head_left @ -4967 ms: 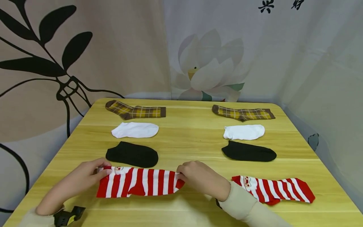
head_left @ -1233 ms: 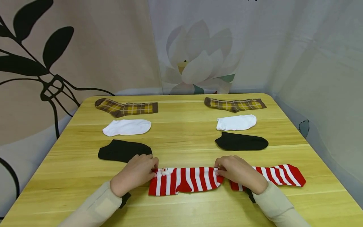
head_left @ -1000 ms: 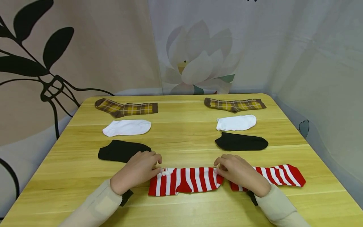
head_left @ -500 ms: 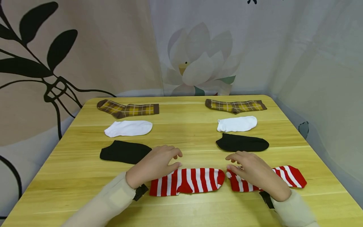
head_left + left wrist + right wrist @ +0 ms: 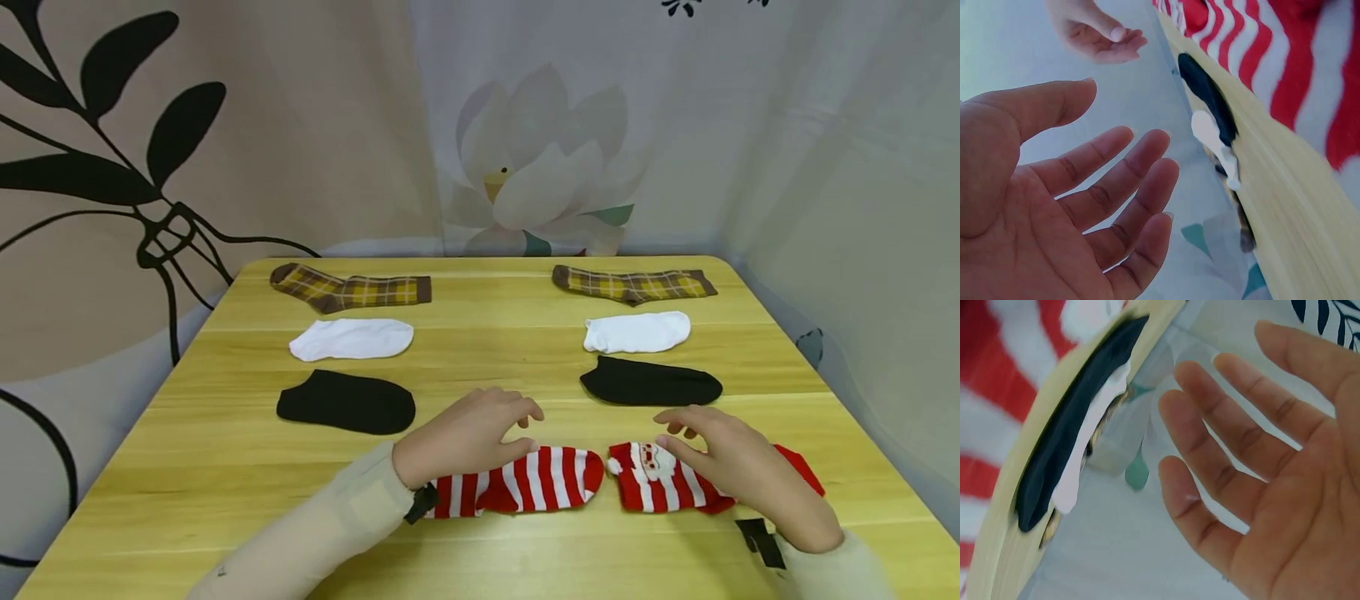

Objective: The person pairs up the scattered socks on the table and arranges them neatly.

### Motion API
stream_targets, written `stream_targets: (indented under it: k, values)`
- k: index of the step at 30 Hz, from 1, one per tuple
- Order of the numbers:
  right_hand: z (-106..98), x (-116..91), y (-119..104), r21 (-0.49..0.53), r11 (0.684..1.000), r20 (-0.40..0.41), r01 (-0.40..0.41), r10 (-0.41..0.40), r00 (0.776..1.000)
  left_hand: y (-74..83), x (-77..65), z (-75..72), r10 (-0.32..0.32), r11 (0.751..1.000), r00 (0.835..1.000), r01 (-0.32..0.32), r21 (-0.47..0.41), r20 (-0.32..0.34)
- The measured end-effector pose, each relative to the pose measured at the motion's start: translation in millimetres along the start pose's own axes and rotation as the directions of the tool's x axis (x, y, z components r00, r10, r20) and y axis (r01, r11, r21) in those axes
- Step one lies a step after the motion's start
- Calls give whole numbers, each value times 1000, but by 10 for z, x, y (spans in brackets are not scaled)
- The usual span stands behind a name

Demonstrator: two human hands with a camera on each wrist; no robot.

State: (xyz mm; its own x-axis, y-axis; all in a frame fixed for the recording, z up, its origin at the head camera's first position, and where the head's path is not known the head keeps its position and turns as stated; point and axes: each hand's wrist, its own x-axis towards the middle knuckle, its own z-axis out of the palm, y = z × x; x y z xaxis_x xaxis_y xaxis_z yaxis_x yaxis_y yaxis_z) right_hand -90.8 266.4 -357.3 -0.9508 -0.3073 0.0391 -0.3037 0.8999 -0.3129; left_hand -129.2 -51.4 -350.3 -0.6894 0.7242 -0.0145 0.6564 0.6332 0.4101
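Note:
My left hand [image 5: 476,433] hovers over a red-and-white striped sock [image 5: 555,479] at the front middle, partly covering it; the fingers are relaxed and hold nothing. A matching striped sock [image 5: 652,475] with a bearded Santa face lies just to its right, toe end hidden behind my right hand [image 5: 738,467]. That hand too is loosely spread above its sock. Both wrist views show the palms bare: the left palm [image 5: 1041,206] and the right palm [image 5: 1297,506] have nothing between the fingers.
Behind lie more socks on the wooden table [image 5: 495,350]: black ones left [image 5: 345,402] and right [image 5: 651,382], white ones left [image 5: 351,339] and right [image 5: 637,332], and brown-yellow plaid ones left [image 5: 352,289] and right [image 5: 633,285]. A printed curtain [image 5: 360,125] hangs behind.
Both hands gripped the left striped sock, which was moved right until beside its match. Then the fingers released it, and both hands shifted right, uncovering the other sock's Santa face.

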Motion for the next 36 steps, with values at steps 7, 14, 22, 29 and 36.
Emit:
stream_targets:
  k: [7,14,22,29,36]
  values:
    - [-90,-122,323,9,997,5,-72,72,997,116,163,45,36,999,999,-36,-1,36]
    - [-179,-234,653,16,992,17,-122,122,992,193,355,128,79,997,994,-79,-5,70]
    - [-209,-313,990,-13,988,-7,-151,151,989,285,569,222,86,996,990,-88,18,112]
    - [-205,-358,1245,-9,974,39,-227,227,973,392,781,330,92,993,982,-101,52,163]
    - [-162,-356,1399,-7,961,100,-276,275,956,499,966,428,58,981,981,-91,173,188]
